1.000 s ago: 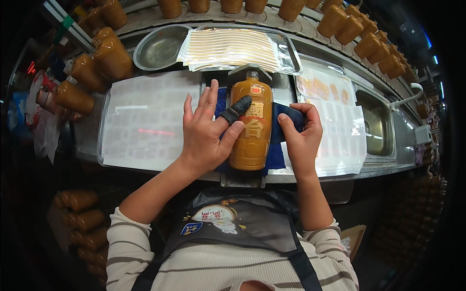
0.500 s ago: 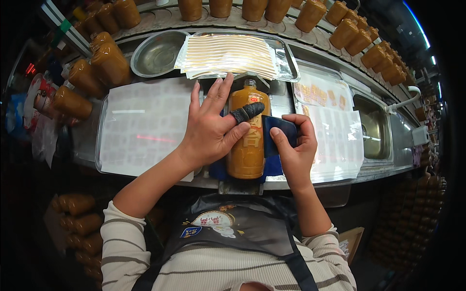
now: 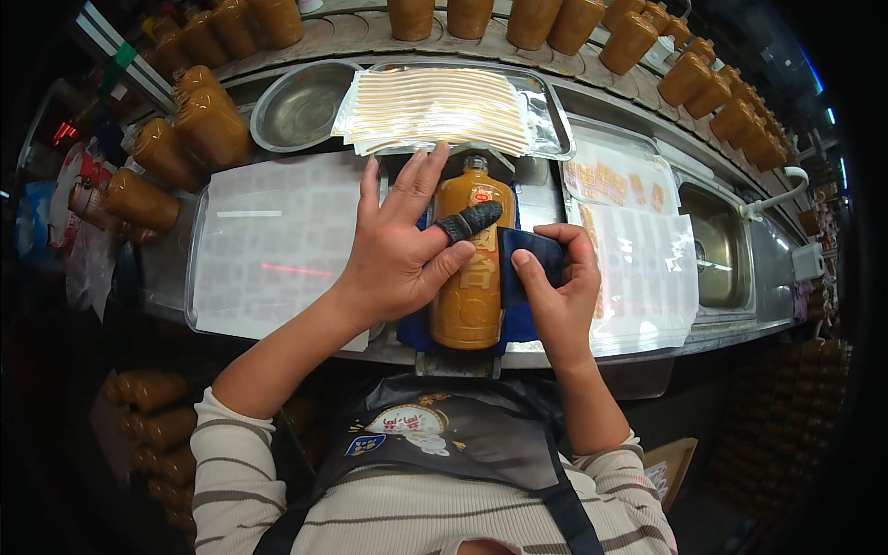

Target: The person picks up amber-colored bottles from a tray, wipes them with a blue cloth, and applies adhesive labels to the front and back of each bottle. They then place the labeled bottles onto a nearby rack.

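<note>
An amber-brown bottle (image 3: 462, 319) lies on its back on a dark blue cloth (image 3: 518, 326) in front of me, its clear threaded neck pointing away. Gold characters and a small red emblem run down its face. My left hand (image 3: 393, 250) rests over the bottle's left side with fingers spread. Its index finger, in a dark knitted finger sleeve (image 3: 470, 222), presses across the gold marking. Between thumb and fingers my right hand (image 3: 569, 296) pinches a dark blue flat scraper (image 3: 536, 254), its edge at the bottle's right side.
A tray of gold-striped sheets (image 3: 439, 106) and a steel bowl (image 3: 305, 106) stand beyond the bottle. White sheets (image 3: 268, 250) lie left; sheets with gold decals (image 3: 610, 180) lie right, before a sink (image 3: 721, 250). Several brown bottles (image 3: 536, 23) stand on a conveyor behind.
The bottles on the far conveyor have shifted to the right. My left index finger and the scraper have moved only slightly on the bottle.
</note>
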{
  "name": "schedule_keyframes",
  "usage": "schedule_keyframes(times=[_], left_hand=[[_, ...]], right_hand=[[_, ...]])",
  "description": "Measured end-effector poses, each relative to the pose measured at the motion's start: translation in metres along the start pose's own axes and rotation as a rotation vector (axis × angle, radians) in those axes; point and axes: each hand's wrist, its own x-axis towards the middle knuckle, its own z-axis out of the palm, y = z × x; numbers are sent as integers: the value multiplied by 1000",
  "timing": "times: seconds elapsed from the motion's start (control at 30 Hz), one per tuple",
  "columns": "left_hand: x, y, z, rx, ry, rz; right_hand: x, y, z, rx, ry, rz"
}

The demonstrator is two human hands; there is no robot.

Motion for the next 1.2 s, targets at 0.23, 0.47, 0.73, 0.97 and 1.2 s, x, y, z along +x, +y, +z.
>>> schedule_keyframes(times=[0.23, 0.47, 0.73, 0.97, 1.2], left_hand=[[14, -11, 10, 33, 16, 8], [14, -28, 19, -176, 98, -172], [-21, -9, 15, -89, 88, -55], [-55, -1, 20, -186, 96, -254], [-68, 11, 0, -468, 146, -473]], right_hand=[[-1, -2, 1, 17, -10, 16], [-1, 1, 1, -4, -8, -15], [5, -10, -2, -181, 12, -297], [27, -22, 8, -674, -101, -778], [2, -66, 5, -689, -410, -752]])
